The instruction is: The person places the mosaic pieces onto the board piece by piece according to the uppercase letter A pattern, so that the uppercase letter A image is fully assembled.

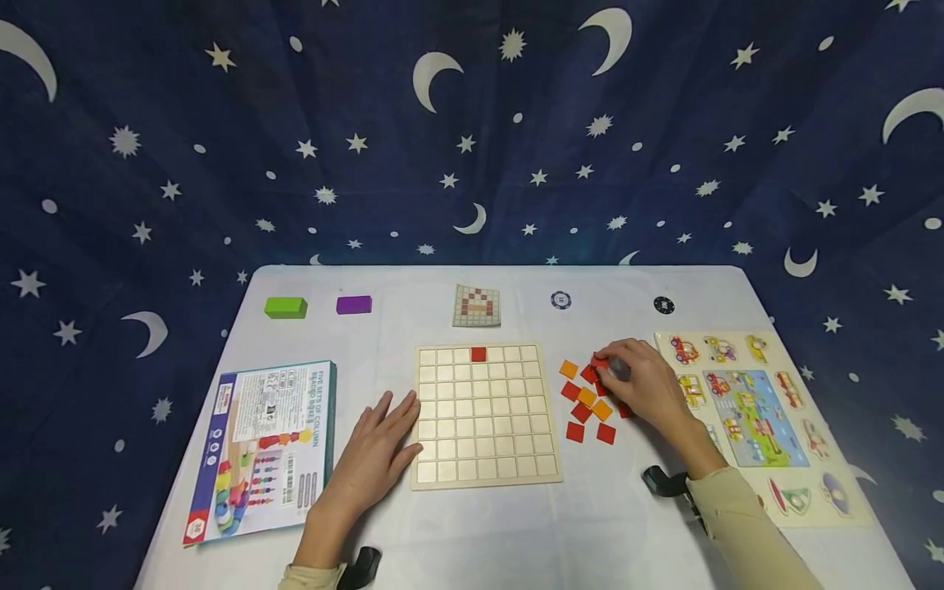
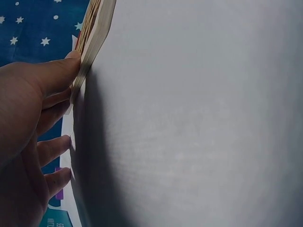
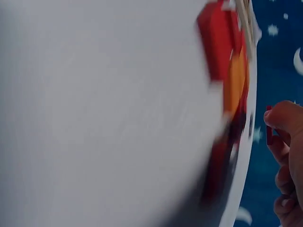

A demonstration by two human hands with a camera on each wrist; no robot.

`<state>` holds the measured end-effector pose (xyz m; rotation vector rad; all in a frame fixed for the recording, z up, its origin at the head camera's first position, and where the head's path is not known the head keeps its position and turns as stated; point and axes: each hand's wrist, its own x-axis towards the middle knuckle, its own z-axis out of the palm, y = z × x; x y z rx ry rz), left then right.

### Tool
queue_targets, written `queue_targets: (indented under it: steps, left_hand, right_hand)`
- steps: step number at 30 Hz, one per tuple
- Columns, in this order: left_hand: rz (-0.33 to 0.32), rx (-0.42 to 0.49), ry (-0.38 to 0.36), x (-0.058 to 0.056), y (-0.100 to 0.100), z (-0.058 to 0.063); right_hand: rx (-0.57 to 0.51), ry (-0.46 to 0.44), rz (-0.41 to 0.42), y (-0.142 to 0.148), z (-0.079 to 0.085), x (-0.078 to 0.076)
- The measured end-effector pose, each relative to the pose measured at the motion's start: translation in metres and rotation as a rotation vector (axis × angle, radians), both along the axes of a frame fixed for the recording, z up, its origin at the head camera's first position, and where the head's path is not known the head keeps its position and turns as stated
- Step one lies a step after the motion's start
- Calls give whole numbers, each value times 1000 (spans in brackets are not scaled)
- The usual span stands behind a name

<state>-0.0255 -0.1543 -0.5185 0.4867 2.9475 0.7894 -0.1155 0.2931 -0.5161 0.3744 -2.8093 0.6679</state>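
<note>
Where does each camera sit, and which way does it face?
Head: on the head, facing forward and down at the table and starry cloth; left hand, right hand and sleeves show.
Left wrist: on that wrist, facing along the left hand to the edge of the wooden board; only this hand shows.
Right wrist: on that wrist, facing across loose tiles; only the right hand, pinching a red tile, shows.
Head and right wrist share the loose tiles.

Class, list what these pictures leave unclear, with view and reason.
Head: some red tiles, partly covered by the right hand.
Head: part of the puzzle board, behind the right arm.
Head: black chip, markings too small.
Right wrist: number of loose tiles, blurred and overlapping.
Left wrist: box, cut off by bottom edge.
</note>
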Motion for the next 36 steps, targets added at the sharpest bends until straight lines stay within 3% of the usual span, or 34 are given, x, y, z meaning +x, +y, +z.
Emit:
queue_targets:
  steps: [7,17,29,33,36]
  left_hand:
    - [-12,-1,3,-2,1,0]
    - [0,-4,7,-2,3,-2]
    - [8,-3,-3,-1,1,0]
    - [7,-6,-7,-1,1,0]
    - [8,-9,1,0,1,0]
  right_hand:
    - [-43,16,145,-57,5,-14]
    - [-82,-110,236,-124,0,-21]
    - [-3,-87,311,-134,-2,-23]
    - [35,-84,334,-130,-3,-19]
    - [4,-120,329,-119,-4,-14]
